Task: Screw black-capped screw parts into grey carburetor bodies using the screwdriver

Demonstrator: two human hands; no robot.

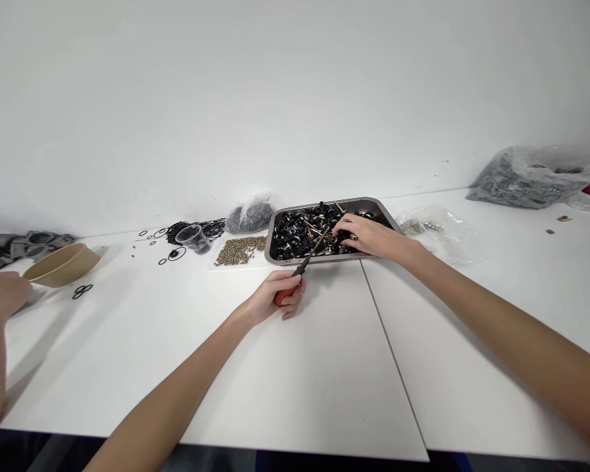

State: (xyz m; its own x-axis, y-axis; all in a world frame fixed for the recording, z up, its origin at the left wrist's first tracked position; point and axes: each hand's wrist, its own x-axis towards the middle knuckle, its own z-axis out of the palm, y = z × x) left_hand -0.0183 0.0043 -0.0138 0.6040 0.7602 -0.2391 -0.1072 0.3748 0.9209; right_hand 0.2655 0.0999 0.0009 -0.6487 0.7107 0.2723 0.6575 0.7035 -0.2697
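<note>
My left hand (pixel 278 294) is closed around the red and black handle of a screwdriver (pixel 286 296), in front of the metal tray. Its thin shaft points up and right, over the tray's near rim. The grey metal tray (pixel 384 216) holds a heap of black plastic parts (pixel 295 233) with brass-coloured and silver metal pieces among them. My right hand (pixel 361 234) reaches into the tray's right side, its bent fingers apart and touching the heap. Its fingertips are partly lost among the parts, and a small yellow bit shows beside them.
Small brass pieces (pixel 238 251) lie left of the tray, near a bag of dark beads (pixel 250 217), a clear cup (pixel 194 238) and black rings (pixel 82 291). Another person's hand (pixel 2 292) is by a tan bowl (pixel 63 265). Plastic bags (pixel 526 180) stand at right.
</note>
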